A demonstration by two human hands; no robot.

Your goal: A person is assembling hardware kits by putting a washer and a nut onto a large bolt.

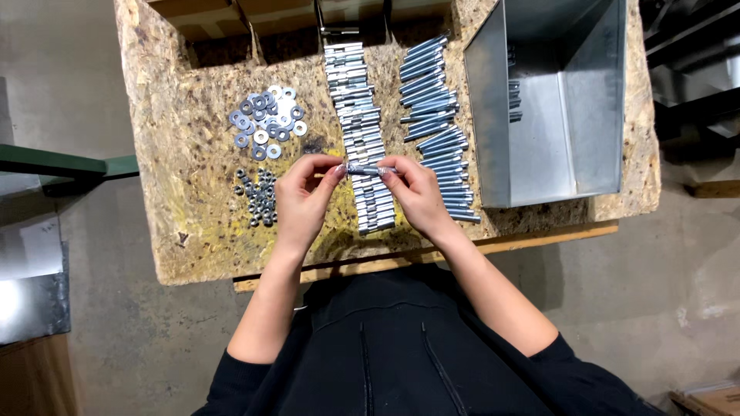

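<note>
Steel bolt [368, 169] pinched between both hands, left hand [304, 196] and right hand [416, 192], above the chipboard tabletop [193, 154]; assembly appears underway.

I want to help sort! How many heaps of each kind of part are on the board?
Flat silver metal washers: 1 heap
Small grey metal nuts: 1 heap
Silver metal sleeves: 1 row
Long grey metal bolts: 1 row
Total: 4

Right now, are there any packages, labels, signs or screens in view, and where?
No labels, signs or screens show.
Metal bin: open grey sheet-metal box, right side of the bench.
Cardboard box: brown corner, on the floor at bottom right.
</note>
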